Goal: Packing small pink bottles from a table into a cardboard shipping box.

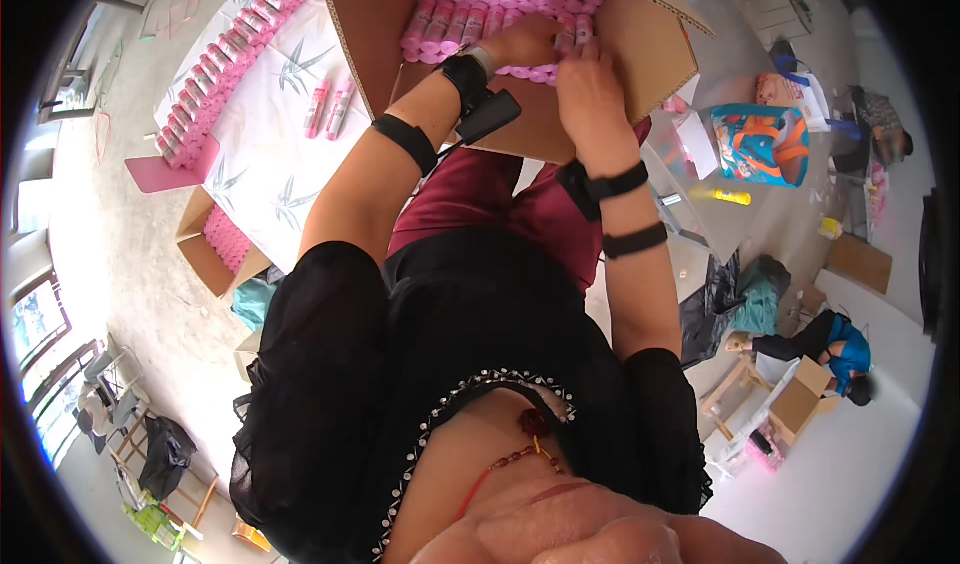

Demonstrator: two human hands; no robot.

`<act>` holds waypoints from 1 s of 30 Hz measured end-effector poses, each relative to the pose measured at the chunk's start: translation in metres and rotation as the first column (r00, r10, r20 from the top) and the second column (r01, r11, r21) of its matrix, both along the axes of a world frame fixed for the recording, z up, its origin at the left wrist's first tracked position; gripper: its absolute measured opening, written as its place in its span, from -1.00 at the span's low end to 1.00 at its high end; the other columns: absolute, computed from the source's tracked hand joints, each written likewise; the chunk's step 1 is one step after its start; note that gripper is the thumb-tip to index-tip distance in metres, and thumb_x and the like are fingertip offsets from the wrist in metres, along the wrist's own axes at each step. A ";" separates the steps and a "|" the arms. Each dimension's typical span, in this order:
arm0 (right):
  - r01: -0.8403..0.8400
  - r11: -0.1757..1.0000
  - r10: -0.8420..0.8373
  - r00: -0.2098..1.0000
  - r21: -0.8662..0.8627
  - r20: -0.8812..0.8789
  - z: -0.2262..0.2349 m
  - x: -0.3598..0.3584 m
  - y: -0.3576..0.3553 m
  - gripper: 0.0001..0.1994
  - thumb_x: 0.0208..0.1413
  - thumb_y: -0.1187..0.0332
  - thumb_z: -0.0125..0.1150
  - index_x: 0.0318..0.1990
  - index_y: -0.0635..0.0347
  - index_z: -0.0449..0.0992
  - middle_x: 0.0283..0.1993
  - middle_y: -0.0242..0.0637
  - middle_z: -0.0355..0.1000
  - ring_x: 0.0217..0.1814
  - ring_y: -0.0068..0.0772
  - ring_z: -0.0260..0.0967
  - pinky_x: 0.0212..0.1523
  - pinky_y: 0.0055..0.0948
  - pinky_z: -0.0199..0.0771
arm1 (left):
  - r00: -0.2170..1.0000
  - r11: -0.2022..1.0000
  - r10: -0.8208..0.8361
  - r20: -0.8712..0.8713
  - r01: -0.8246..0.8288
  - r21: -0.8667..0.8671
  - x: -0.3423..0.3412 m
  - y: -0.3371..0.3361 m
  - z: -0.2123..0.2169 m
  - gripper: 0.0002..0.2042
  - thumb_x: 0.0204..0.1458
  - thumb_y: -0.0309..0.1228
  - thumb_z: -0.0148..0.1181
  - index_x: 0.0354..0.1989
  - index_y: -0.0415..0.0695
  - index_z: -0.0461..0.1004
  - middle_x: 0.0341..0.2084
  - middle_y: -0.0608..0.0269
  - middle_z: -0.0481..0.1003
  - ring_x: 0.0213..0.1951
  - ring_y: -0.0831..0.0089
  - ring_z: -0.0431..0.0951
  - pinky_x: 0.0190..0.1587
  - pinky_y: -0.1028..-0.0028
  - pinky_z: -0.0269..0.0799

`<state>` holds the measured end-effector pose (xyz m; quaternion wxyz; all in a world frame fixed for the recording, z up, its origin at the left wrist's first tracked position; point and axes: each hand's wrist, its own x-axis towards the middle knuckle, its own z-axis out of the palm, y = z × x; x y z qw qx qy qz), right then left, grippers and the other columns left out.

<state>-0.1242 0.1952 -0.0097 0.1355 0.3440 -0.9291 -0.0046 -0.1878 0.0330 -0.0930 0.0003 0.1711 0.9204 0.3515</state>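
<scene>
Two hands: we are pinching small pink plastic tubes (500, 9), left hand (525, 42) and right hand (590, 89) closing on them.
Box: we are tilting the brown cardboard box (655, 49) toward us, keeping rows reachable.

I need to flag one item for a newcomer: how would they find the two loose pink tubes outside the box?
Start at the big open cardboard box on the person's lap, packed with pink tubes. To its left lies a white cloth with grey leaf prints. The two loose pink tubes lie alone mid-cloth, apart from the long row along its far edge.
</scene>
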 end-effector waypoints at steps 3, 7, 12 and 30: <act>0.057 0.995 -0.063 0.996 0.079 0.068 -0.018 -0.033 -0.016 -0.66 0.19 0.49 0.00 0.11 0.36 0.43 0.23 0.18 0.30 0.10 0.16 0.42 0.02 -0.10 0.56 | 0.989 0.991 0.062 -0.132 -0.045 0.128 0.001 0.001 -0.012 -0.73 -0.07 -0.29 0.28 -0.27 -0.23 0.59 -0.29 -0.13 0.59 -0.17 -0.09 0.58 -0.05 0.11 0.49; 0.080 0.995 -0.089 0.982 0.060 0.164 -0.014 -0.042 -0.030 -0.67 0.26 0.42 -0.05 0.10 0.38 0.43 0.15 0.24 0.39 0.06 0.19 0.48 -0.02 -0.05 0.57 | 0.983 0.982 0.050 -0.179 -0.015 0.190 0.004 -0.002 -0.025 -0.74 0.06 -0.49 0.18 -0.07 -0.26 0.51 -0.30 -0.15 0.57 -0.22 -0.04 0.56 -0.09 0.20 0.46; 0.160 0.981 -0.186 0.942 0.113 0.279 -0.016 -0.060 -0.026 -0.69 0.27 0.36 -0.05 0.08 0.21 0.50 -0.08 0.15 0.55 -0.01 0.20 0.53 0.01 -0.02 0.55 | 0.984 0.970 0.120 -0.128 -0.089 0.227 0.012 0.012 -0.021 -0.74 0.07 -0.49 0.16 -0.06 -0.25 0.53 -0.17 -0.18 0.53 -0.02 -0.06 0.49 0.06 0.17 0.40; 0.122 0.984 -0.073 0.943 -0.133 0.326 -0.064 -0.083 -0.027 -0.54 0.17 0.40 0.02 0.25 0.25 0.36 0.33 0.08 0.26 0.45 0.08 0.10 0.43 -0.14 0.15 | 0.983 0.963 0.152 -0.106 -0.123 0.241 0.015 0.011 -0.030 -0.63 -0.13 -0.56 0.28 -0.06 -0.30 0.53 -0.09 -0.18 0.53 -0.01 -0.09 0.53 0.05 0.19 0.45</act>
